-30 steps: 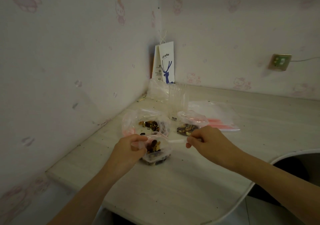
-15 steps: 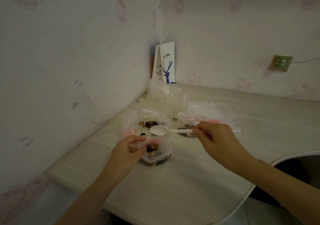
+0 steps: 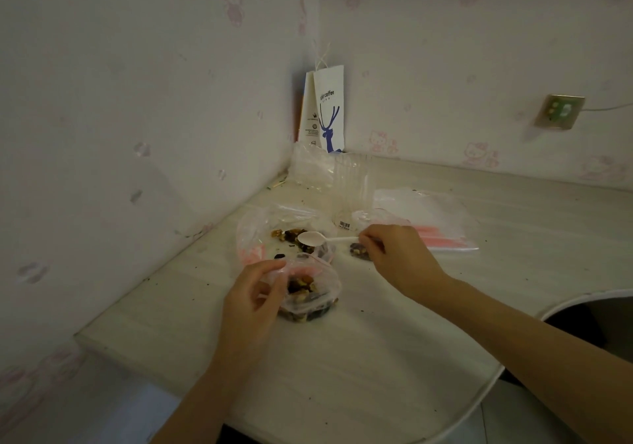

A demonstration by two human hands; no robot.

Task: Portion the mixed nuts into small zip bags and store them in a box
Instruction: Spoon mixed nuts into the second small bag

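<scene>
A small clear zip bag (image 3: 310,293) holding mixed nuts stands on the pale table (image 3: 342,375). My left hand (image 3: 253,293) pinches its pink-edged rim and holds the mouth open. My right hand (image 3: 394,255) pinches the handle of a white plastic spoon (image 3: 315,238), whose empty bowl hovers over a larger open bag of mixed nuts (image 3: 274,234) just behind. Another small bag with nuts (image 3: 358,250) lies partly hidden behind my right hand.
A stack of clear plastic cups (image 3: 351,190) and crumpled clear plastic (image 3: 310,169) stand toward the corner, before a white paper coffee bag (image 3: 327,114). A pack of pink-strip zip bags (image 3: 435,221) lies at the right. The table edge curves inward at the right.
My right hand lifted the spoon out of the small bag and swung it back over the larger bag of nuts. My left hand kept its hold on the small bag.
</scene>
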